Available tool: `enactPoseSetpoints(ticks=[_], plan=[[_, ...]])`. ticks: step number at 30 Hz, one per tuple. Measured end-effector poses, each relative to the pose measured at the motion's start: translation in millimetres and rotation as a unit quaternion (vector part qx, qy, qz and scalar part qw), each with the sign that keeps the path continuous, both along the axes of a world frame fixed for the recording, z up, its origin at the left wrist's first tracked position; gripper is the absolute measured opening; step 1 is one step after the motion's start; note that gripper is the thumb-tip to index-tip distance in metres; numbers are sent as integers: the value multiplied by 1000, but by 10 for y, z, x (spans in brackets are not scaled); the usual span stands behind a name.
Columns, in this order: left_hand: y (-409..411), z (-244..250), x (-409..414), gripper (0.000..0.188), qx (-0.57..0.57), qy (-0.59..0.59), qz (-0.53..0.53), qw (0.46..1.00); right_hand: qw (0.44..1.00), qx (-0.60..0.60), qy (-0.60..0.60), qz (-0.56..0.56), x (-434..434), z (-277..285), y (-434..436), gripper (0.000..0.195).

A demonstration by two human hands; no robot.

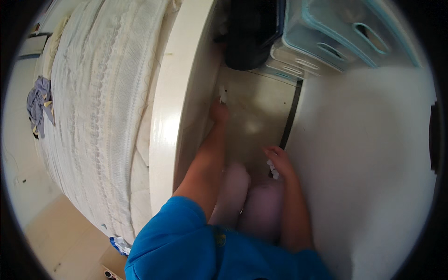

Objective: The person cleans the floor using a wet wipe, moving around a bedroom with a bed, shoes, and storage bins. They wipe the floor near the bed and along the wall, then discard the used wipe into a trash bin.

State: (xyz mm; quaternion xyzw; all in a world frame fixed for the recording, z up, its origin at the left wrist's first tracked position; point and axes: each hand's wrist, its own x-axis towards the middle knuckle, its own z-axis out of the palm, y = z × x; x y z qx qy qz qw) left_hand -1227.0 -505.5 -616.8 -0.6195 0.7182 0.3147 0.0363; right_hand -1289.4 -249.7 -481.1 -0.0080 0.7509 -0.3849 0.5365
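I crouch in a narrow gap over a pale tiled floor [255,105]. My left hand [219,111] reaches forward, low beside the bed's side board, and pinches a small white scrap [223,92], perhaps tissue or paper. Small dark specks lie on the tile near it. Closer to my knees, my right hand [280,161] is curled around crumpled white tissue or paper [273,170], which shows below the fingers. Blur hides the exact grip of both hands.
The white bed frame [166,101] with a pale quilted mattress [101,105] borders my left. A white wall [353,147] closes off the right. Ahead stand a black object [246,38] and stacked clear plastic bins [315,38] with blue rims. Grey cloth [39,101] lies beyond the mattress.
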Motion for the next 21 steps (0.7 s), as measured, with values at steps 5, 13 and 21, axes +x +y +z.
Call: enactPoseSetpoints(ticks=[5,13,21], plan=[[-296,-631,-185,34,-154,124,-148,969,999,-20,40,-9,-196,-120,-78,29],[-132,-1131,107,63,-12,-88,-368,925,997,-24,46,-61,-276,-50,-12,16],[347,-605,270,59,13,39,-207,978,978,66,42,-196,-122,-163,86,15]])
